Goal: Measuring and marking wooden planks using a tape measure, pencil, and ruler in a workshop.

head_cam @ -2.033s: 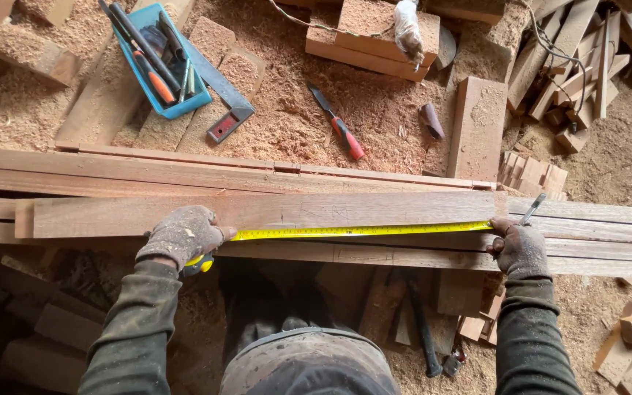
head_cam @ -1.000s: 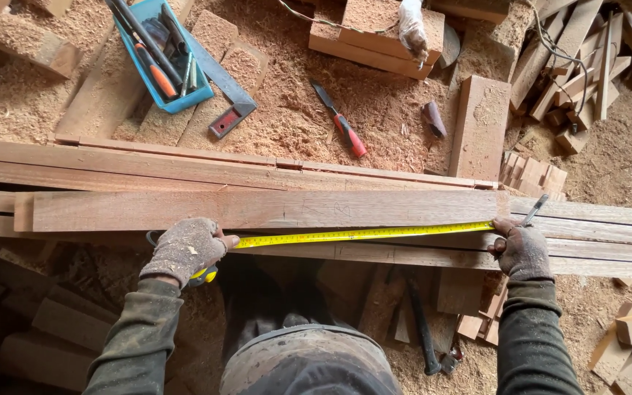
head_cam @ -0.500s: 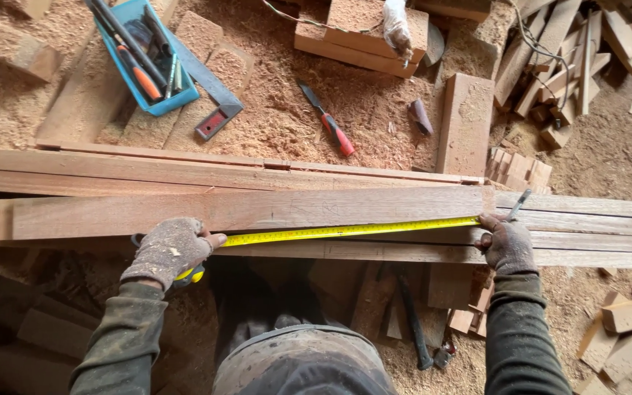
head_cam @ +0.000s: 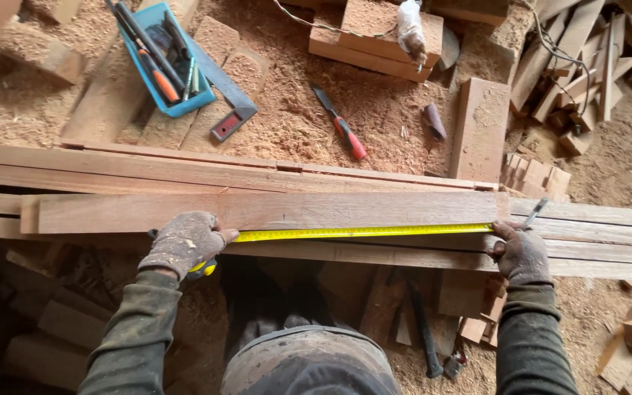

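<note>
Now, the measuring stands so:
Tape: yellow tape measure [head_cam: 363, 232] stretched along the near edge of the top plank [head_cam: 272, 211], on the stacked boards [head_cam: 111, 172].
Left hand [head_cam: 183, 243]: grip closed on the tape's case, at the plank's left part.
Right hand [head_cam: 521, 252]: pins the tape's end at the plank's right end, pencil [head_cam: 535, 212] held too.
Done: tape laid out.
Left: no mark visible yet.
</note>
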